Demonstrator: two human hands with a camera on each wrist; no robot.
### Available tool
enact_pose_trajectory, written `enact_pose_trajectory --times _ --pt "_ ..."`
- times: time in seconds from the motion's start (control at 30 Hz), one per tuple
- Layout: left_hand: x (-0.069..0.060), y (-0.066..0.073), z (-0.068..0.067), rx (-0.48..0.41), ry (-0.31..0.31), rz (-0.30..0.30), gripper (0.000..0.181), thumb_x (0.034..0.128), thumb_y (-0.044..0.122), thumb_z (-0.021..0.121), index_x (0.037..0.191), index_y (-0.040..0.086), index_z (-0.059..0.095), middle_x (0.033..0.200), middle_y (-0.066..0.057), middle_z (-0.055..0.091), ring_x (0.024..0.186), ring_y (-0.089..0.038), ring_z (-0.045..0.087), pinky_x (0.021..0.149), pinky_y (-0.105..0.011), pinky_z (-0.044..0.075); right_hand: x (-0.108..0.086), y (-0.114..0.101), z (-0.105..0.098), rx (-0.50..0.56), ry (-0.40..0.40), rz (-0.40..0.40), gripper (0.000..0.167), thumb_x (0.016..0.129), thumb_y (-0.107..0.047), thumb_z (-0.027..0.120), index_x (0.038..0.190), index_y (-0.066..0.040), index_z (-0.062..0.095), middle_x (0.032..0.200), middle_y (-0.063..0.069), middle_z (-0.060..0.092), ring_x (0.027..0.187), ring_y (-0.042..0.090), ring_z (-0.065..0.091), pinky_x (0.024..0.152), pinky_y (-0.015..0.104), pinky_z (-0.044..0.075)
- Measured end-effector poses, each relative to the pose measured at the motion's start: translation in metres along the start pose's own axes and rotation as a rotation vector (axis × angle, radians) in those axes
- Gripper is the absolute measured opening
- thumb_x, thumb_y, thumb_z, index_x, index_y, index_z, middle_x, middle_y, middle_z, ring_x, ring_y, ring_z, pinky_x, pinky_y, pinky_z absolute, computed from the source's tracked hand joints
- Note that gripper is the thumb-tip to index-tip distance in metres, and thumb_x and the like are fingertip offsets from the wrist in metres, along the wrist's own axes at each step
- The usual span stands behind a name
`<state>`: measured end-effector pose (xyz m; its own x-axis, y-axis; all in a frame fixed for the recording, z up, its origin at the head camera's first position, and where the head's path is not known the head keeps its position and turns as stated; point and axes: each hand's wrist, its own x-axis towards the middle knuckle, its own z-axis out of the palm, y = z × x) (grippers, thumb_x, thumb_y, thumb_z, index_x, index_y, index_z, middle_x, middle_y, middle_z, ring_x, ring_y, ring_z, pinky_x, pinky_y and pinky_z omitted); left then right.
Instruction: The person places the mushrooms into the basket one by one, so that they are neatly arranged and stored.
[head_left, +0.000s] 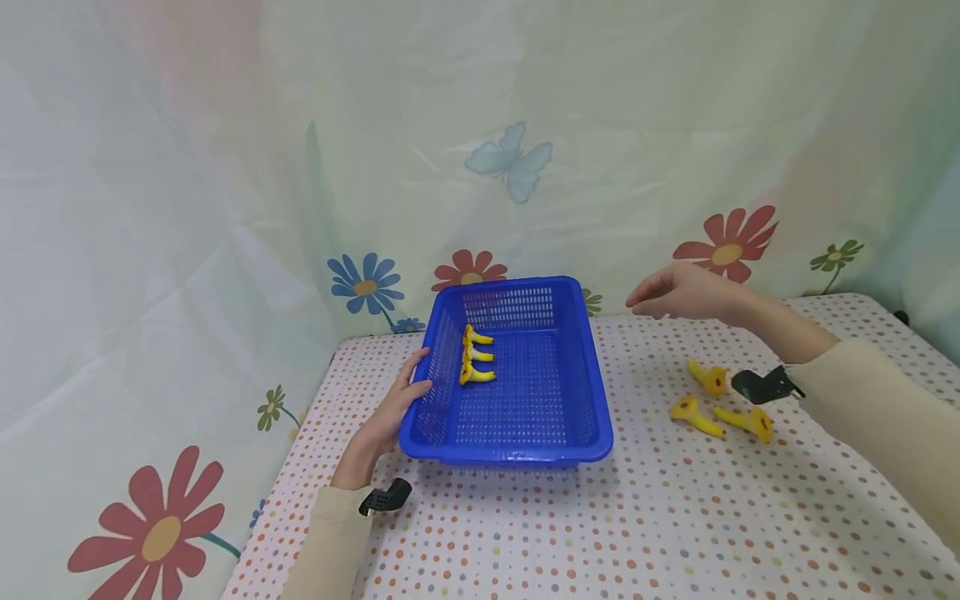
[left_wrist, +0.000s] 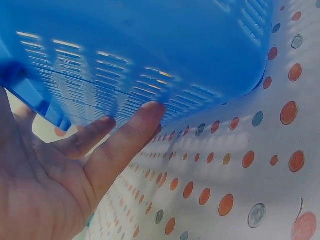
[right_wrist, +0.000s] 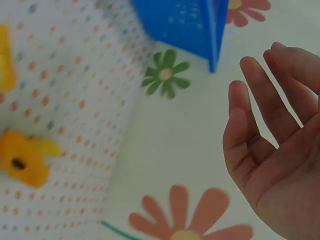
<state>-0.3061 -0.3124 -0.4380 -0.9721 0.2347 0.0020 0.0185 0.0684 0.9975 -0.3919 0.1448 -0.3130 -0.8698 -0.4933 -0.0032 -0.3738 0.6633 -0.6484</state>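
A blue plastic basket [head_left: 517, 454] with slotted walls stands on the dotted tablecloth. Three yellow mushrooms [head_left: 480, 356] lie inside it in a row along the left wall, stems pointing right. My left hand [head_left: 393, 408] holds the basket's left rim; in the left wrist view, fingers [left_wrist: 132, 132] touch the slotted outer wall. My right hand [head_left: 686, 292] hovers above the cloth to the right of the basket, fingers loosely bent, nothing in them. Three more yellow mushrooms [head_left: 696, 417] lie on the cloth below the right forearm; one mushroom [right_wrist: 25, 157] shows large in the right wrist view.
The dotted tablecloth [head_left: 525, 533] spreads around the basket. Behind it hangs a pale backdrop [head_left: 600, 167] printed with flowers and a butterfly, close to the basket's far side. Black wrist cameras sit on both sleeves.
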Motion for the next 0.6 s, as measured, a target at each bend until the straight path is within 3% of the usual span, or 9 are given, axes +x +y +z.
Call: enact_pose_trajectory --times 0.17,0.37,0.6 --pt "-0.003 -0.001 0.000 -0.009 -0.003 -0.023 0.059 0.1018 0.028 0.047 0.151 0.041 0.017 0.156 -0.008 0.012 0.130 -0.044 0.037 0.091 -0.056 0.045 -0.024 0.035 0.004 -0.013 -0.036 0.052 0.034 0.092 -0.028 0.067 0.118 -0.005 0.067 0.108 0.006 0.067 0.094 0.024 0.060 0.078 0.041 0.052" --pt "0.001 0.003 0.001 -0.001 -0.007 0.008 0.058 0.1018 0.029 0.046 0.151 0.042 0.017 0.156 -0.008 0.012 0.131 -0.043 0.036 0.093 -0.057 0.043 -0.054 0.072 0.008 -0.030 -0.078 0.121 0.043 0.091 -0.034 0.067 0.120 -0.003 0.065 0.112 0.011 0.066 0.099 0.028 0.060 0.081 0.048 0.050" --pt "0.004 0.003 0.002 -0.002 -0.005 -0.014 0.058 0.1019 0.027 0.046 0.150 0.042 0.018 0.156 -0.007 0.012 0.132 -0.043 0.035 0.093 -0.056 0.043 -0.091 0.109 0.017 0.000 -0.113 0.162 0.030 0.092 -0.019 0.066 0.116 -0.001 0.066 0.114 0.015 0.066 0.104 0.033 0.060 0.085 0.051 0.050"
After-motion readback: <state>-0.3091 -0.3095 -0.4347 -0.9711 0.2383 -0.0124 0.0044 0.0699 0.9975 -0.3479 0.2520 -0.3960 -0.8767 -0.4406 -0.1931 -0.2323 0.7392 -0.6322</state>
